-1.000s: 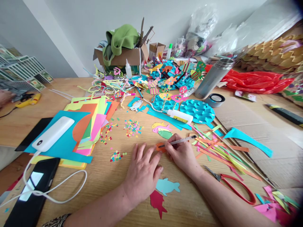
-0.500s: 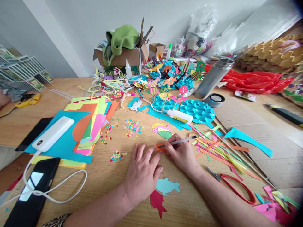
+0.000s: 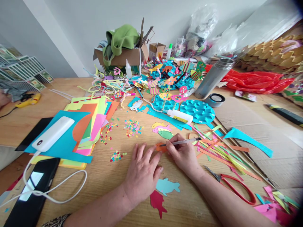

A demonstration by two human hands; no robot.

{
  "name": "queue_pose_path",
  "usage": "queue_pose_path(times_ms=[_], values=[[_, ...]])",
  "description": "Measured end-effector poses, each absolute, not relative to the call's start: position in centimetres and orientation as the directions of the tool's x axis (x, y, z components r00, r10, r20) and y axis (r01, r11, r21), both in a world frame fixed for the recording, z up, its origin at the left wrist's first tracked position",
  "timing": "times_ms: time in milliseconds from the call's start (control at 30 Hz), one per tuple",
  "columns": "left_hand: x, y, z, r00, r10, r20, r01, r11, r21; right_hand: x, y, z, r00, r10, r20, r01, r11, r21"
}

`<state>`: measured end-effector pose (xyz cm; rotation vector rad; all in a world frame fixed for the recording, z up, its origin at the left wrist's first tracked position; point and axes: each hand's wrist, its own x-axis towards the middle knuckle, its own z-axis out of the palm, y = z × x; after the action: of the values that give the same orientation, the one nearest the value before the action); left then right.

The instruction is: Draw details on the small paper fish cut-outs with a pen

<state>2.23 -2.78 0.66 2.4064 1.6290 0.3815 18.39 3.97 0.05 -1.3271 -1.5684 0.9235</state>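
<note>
A slim pen point(image 3: 183, 142) is pinched in my right hand point(image 3: 183, 154), its tip touching a small orange paper cutout point(image 3: 162, 147) on the table. My right hand partly covers that cutout. Flat with fingers spread, my left hand point(image 3: 143, 167) presses beside it, fingertips at the cutout's left edge. Just beyond lie fish cutouts in yellow, pink and green point(image 3: 165, 134). Nearer me, a light blue fish cutout point(image 3: 168, 186) and a dark red fish cutout point(image 3: 158, 203) lie by my left wrist.
Red-handled scissors point(image 3: 236, 187) and paper strips point(image 3: 227, 151) lie right. Coloured paper sheets point(image 3: 94, 110) with a white power bank point(image 3: 53, 134) and a phone point(image 3: 33, 192) are left. Confetti piles point(image 3: 133, 127), a glue bottle point(image 3: 180, 116) and a steel flask point(image 3: 214, 78) stand or lie farther back.
My right hand and the pen have shifted slightly to the right over the orange cutout. My left hand stays in place.
</note>
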Motion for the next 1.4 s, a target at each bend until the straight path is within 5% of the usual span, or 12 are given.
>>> queue_pose_path(times_ms=[1400], values=[[2.18,-2.84,0.67,0.355,0.929,0.101,0.875,-0.368,0.315,18.44,4.14,-0.55,-0.109,0.988,0.109,0.357,0.142,-0.923]])
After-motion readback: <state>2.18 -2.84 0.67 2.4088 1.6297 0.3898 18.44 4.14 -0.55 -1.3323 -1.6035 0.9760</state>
